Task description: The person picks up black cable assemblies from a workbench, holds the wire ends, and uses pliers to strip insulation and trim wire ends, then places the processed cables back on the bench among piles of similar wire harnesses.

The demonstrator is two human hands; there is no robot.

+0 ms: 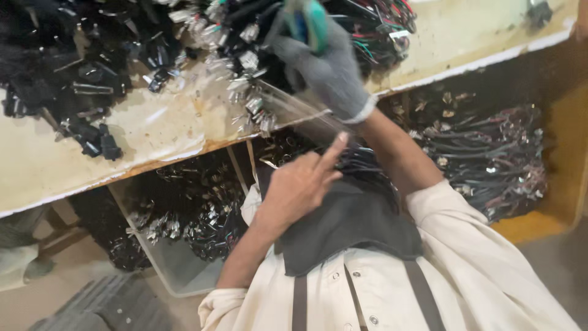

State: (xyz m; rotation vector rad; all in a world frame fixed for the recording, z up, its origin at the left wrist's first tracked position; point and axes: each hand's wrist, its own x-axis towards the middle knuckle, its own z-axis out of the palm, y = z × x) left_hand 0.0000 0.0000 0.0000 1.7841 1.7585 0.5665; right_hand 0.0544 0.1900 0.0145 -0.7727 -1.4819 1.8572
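Our right hand point(327, 70), in a grey knit glove, is raised over the bench and closed around a teal-handled tool point(309, 21); the tool's working end runs past the top edge, so we cannot tell what kind it is. Our left hand point(297, 187) is bare and holds nothing: it hovers below the bench edge with the index finger stretched out and the other fingers loosely curled. The two hands are apart, the right above the left.

Just beside the tool lies a tangled heap of wires with metal terminals point(242, 58), some red and green strands showing at the upper right. Further left we see a second heap, of black plastic connectors point(55, 73), with a few strays near the bench edge.

We work at a cream-coloured workbench point(153, 132), scuffed and stained, with a worn brownish edge. Below it stand two containers we can count: a clear plastic bin point(177, 263) holding more terminals, and a yellow crate point(560, 184) full of dark wire bundles point(490, 156). A dark apron point(352, 230) over a cream shirt fills the foreground. At the lower left the floor point(37, 303) looks grey.
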